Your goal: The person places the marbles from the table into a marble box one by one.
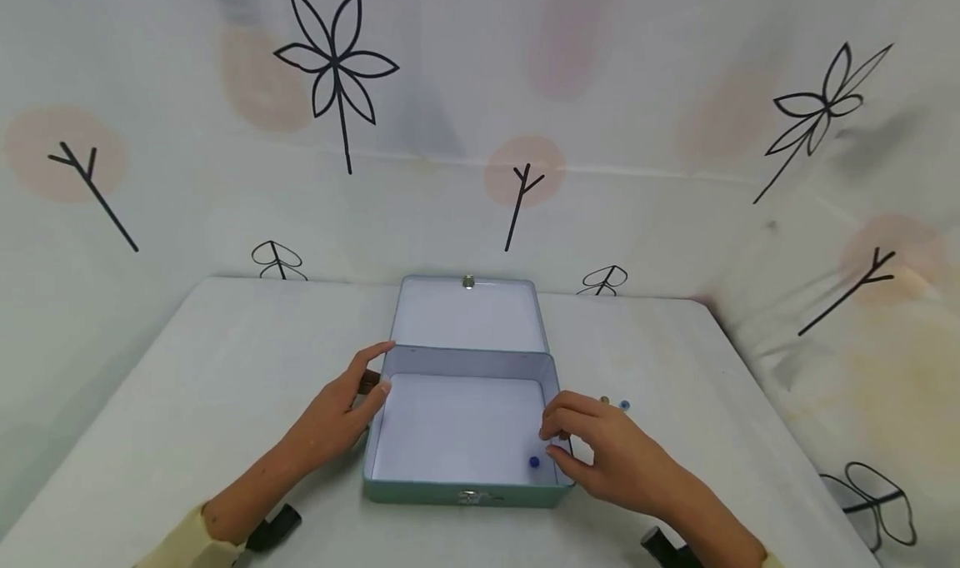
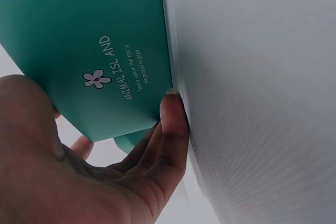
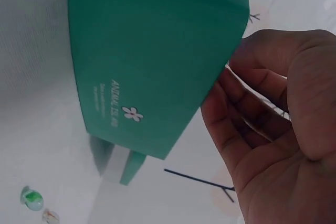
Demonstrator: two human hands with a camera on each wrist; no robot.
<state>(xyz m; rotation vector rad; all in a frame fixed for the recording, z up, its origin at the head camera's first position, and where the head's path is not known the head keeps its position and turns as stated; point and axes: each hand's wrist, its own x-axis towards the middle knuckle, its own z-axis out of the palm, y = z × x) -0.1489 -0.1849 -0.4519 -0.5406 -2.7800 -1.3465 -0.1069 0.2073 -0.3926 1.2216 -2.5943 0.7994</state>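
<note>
A green tin box (image 1: 468,493) stands on the table with its lid (image 1: 468,314) swung back, showing the white inside. Within it, near the right front corner, lies a small dark blue marble (image 1: 534,461). My left hand (image 1: 341,410) grips the box's left side; in the left wrist view its fingers (image 2: 170,129) reach the bottom edge by the table. Over the right rim hovers my right hand (image 1: 611,455), fingers loosely bent and thumb apart, with nothing visible between them. The right wrist view shows the hand beside the box's printed green side (image 3: 152,61).
To the right of the box lie two small marbles, a blue one (image 1: 625,405) and a brownish one (image 1: 604,399) partly behind my hand. In the right wrist view they look like clear glass, one marble (image 3: 32,199) with green inside. A patterned cloth (image 1: 450,118) hangs behind the white table (image 1: 300,335).
</note>
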